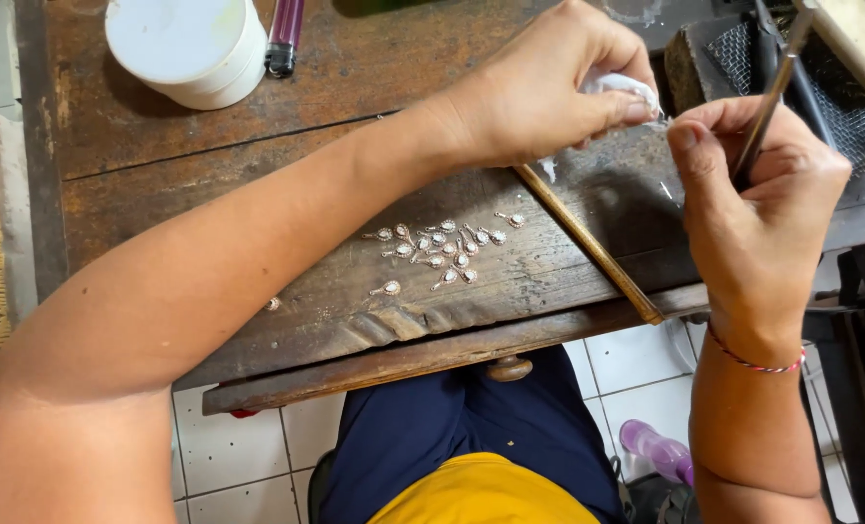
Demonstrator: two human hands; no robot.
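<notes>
Head view, looking down on a worn wooden desk (258, 165). The left hand (539, 92) has its fingers (632, 109) pinched together on a small white, translucent piece (627, 87), possibly a scrap of plastic or a pouch; its exact nature cannot be told. The right hand (758, 209) is closed around a thin metal tool (767, 107), held like a pen, its tip pointing down toward the white piece; the two hands are just beside each other at the far right of the desk.

A cluster of small drop-shaped pendants (442, 247) with pale stones lies loose on the desk, nearer the person, well apart from both hands. One stray pendant (387, 288) sits below the cluster.

Handling judgement: the white piece appears very light, thin and soft, liable to crumple or slip; a fingertip pinch at its edge suits it. The pendants look light, rigid and delicate, easily scattered; each is best taken at its narrow loop end.

Also present: a white round tub (190, 44) and a purple lighter (284, 34) at the far edge, a thin wooden strip (588, 243) lying diagonally, and a wire mesh tray (860, 126) at far right.
</notes>
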